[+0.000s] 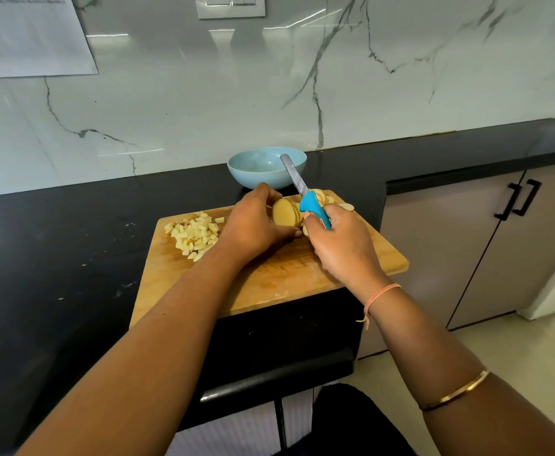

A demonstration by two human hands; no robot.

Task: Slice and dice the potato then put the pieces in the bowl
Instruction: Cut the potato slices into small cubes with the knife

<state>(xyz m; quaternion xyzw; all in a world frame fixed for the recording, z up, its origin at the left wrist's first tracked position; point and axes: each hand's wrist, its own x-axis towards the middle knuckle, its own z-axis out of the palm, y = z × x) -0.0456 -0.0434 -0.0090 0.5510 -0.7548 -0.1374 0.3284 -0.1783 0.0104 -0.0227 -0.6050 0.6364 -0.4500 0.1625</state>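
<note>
A wooden cutting board [279,274] lies on the black counter. A pile of diced potato [194,235] sits at its left. My left hand [253,222] grips a stack of round potato slices [286,212] standing on edge near the board's far side. More slices [325,196] lie just beyond them. My right hand [342,245] is shut on a knife with a blue handle [315,209]; the blade [294,174] points up and away, above the slices. A light blue bowl [266,167] stands behind the board and looks empty.
The black counter [72,241] runs left and back to a marble wall. The board overhangs the counter's front corner. Grey cabinet doors with black handles [518,200] are at the right. A paper sheet [32,34] hangs on the wall at the upper left.
</note>
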